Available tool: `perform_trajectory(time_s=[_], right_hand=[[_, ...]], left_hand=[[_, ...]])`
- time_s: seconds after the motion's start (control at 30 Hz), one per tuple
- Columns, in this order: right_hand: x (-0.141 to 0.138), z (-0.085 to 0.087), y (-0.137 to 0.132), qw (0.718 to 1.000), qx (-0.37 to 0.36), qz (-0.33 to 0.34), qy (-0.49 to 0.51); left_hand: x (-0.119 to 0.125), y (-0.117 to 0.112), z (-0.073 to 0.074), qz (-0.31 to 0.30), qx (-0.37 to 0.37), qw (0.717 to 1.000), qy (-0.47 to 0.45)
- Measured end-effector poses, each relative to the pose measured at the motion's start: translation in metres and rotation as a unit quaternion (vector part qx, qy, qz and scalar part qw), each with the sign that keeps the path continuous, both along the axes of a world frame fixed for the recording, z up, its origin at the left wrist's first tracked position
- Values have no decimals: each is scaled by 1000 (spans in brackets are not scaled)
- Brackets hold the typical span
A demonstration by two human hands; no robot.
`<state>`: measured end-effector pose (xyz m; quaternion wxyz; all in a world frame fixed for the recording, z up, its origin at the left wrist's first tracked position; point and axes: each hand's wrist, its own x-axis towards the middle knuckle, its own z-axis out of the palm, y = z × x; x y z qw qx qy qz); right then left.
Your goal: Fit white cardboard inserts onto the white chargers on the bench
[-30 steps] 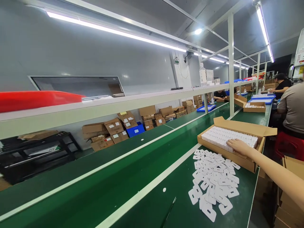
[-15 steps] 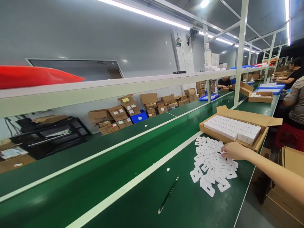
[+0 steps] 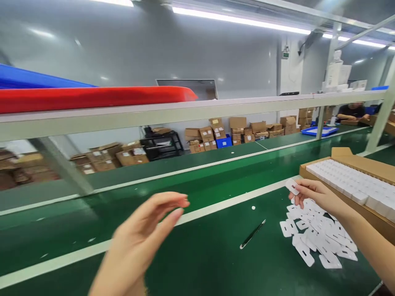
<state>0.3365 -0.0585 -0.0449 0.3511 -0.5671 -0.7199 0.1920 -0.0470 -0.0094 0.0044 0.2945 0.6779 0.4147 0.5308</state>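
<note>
My right hand (image 3: 314,195) pinches a small white plate with a slot (image 3: 291,187) between thumb and fingers, above a loose pile of similar white plates (image 3: 321,234) on the green bench. Over the bench to the left, my left hand (image 3: 145,234) is raised with thumb and fingers apart, nothing between them. Dark tweezers (image 3: 253,234) lie on the bench between the two hands. Beyond my right forearm, an open cardboard box (image 3: 304,170) holds rows of white block-shaped pieces (image 3: 348,176).
A pale shelf rail (image 3: 216,109) crosses above the bench, with a red tray (image 3: 108,96) on it. A small white disc (image 3: 253,208) lies near the tweezers. Across the bench, a blue tray (image 3: 319,131) sits near a seated person (image 3: 352,112). Cardboard boxes (image 3: 203,137) line the wall.
My right hand has lifted one white plate off the pile. My left hand has come into view at the lower left. The camera has turned to the left.
</note>
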Motion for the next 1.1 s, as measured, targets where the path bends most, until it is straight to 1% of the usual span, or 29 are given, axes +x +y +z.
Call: perform_trajectory(time_s=[0.03,0.07,0.13,0.2,0.27,0.33,0.4,0.47,0.5,0.53,0.63,0.67,0.7,0.73,0.77,0.8,0.83,0.87,0.9,0.93,0.97,1.0,1.03,1.1], right_hand=[[-22,10,6,998,44,28,37],[-45,17,11,992,102,47,52],[-88,26,18,967,240,79,26],[-122,26,24,930,352,100,-23],[-143,22,29,903,411,118,-48],[-151,19,34,893,428,128,-51],[-150,20,36,901,415,118,-47],[-144,22,36,908,405,88,-56],[-142,24,35,907,409,75,-70],[-141,25,36,901,419,69,-92],[-141,25,41,867,460,77,-175],[-142,24,44,861,468,66,-189],[-142,24,48,861,468,40,-192],[-141,23,51,869,461,4,-181],[-139,23,54,882,443,-32,-155],[-137,24,56,902,412,-56,-114],[-134,24,56,927,365,-56,-62],[-132,26,55,952,303,-30,-8],[-131,27,54,971,234,15,42],[-132,28,51,980,170,65,83],[-134,30,49,982,115,106,109],[-136,30,47,980,79,133,125],[-140,31,46,978,59,148,134],[-147,30,45,975,46,162,147]], left_hand=[[12,-1,0,-17,18,1000,1],[24,-2,-1,-50,23,998,11],[41,-3,-2,-117,4,993,20],[51,-5,-4,-181,-26,983,22],[53,-8,-5,-218,-54,975,-8],[52,-11,-5,-212,-65,974,-50],[51,-12,-5,-170,-62,981,-70],[50,-12,-5,-117,-58,990,-57],[50,-12,-5,-101,-61,992,-48],[50,-11,-5,-96,-64,992,-40],[52,-11,-6,-108,-60,992,-37],[53,-11,-6,-103,-55,993,-32],[54,-11,-7,-91,-52,994,-25],[55,-12,-7,-74,-52,996,-16],[55,-12,-8,-58,-54,997,-7],[56,-12,-8,-51,-57,997,0],[57,-12,-9,-50,-60,997,5],[58,-12,-9,-55,-60,997,8],[59,-11,-10,-62,-59,996,8],[60,-10,-11,-71,-58,996,8],[61,-9,-12,-82,-57,995,3],[62,-8,-13,-93,-57,994,-2],[63,-7,-14,-101,-58,993,-8],[66,-5,-16,-98,-52,993,-27]])
